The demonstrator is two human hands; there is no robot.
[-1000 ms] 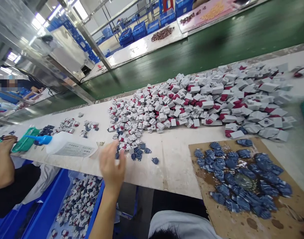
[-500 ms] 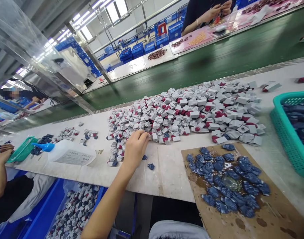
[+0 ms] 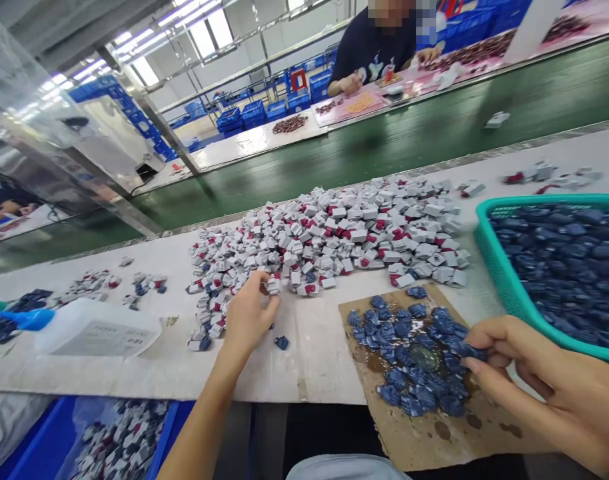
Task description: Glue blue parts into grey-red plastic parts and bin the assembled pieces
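well, right hand (image 3: 544, 380): thumb and fingers pinched narrow on a small blue piece (image 3: 469, 351), held just above a brown cardboard sheet (image 3: 492, 433)
left hand (image 3: 249, 317): curled at the near edge of the white and red pile (image 3: 334, 240), fingertips right at a white block, can't tell if it's actually gripped
handling: blue piece looks light, stiff and maybe a bit slick from the shiny wet patches, so i'd pinch it by its edges
beside it: teal plastic basket (image 3: 499, 267) heaped with more blue pieces

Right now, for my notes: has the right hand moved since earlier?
Yes: the right hand has come into view, over the right side of the cardboard sheet.
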